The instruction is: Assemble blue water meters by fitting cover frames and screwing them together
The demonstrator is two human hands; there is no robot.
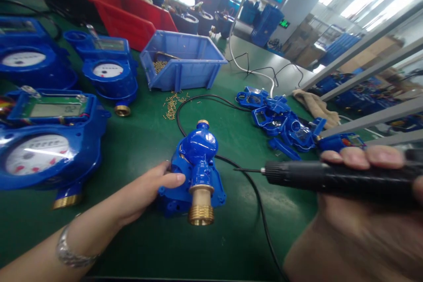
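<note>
A blue water meter body (197, 165) with brass threaded ends lies upside down on the green mat (139, 141). My left hand (145, 191) rests against its left side, fingers wrapped round its edge. My right hand (363, 202) is closed round a black electric screwdriver (330, 178), held level, its thin bit pointing left and ending a little to the right of the meter. A black cable (257, 202) runs across the mat under the bit.
Three assembled blue meters (42, 141) with dials sit at left. A blue bin (181, 59) holds small brass screws, with loose ones (172, 105) spilled in front. A red bin (128, 15) stands behind. Blue plastic covers (280, 119) are piled at right, beside a metal rail (363, 70).
</note>
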